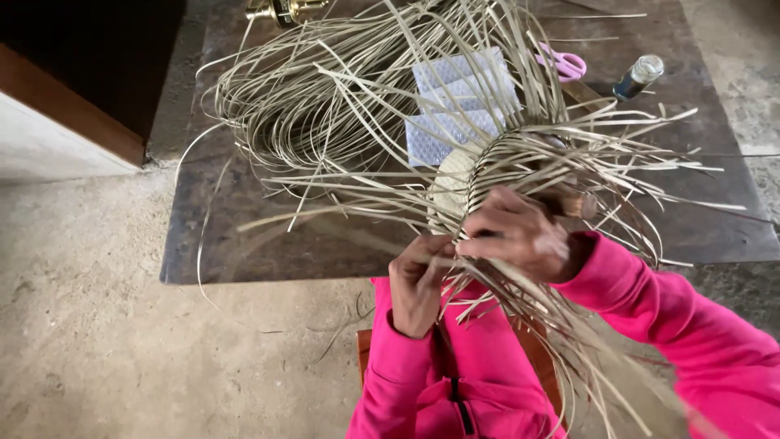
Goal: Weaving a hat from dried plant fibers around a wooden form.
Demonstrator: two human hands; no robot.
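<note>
While the half-woven basket (487,175) is sitting at the tabletop (244,244) edge, both hands, left hand (418,284) and right hand (520,236), are pinching its loose straw strips (569,325); pink scissors (562,63) are lying behind it.

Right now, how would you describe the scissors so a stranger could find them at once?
Look at the dark low table, at its far right part beyond the loose pale strips. The scissors lie there, left of a small glass bottle. Only they have pink plastic handles.
</note>
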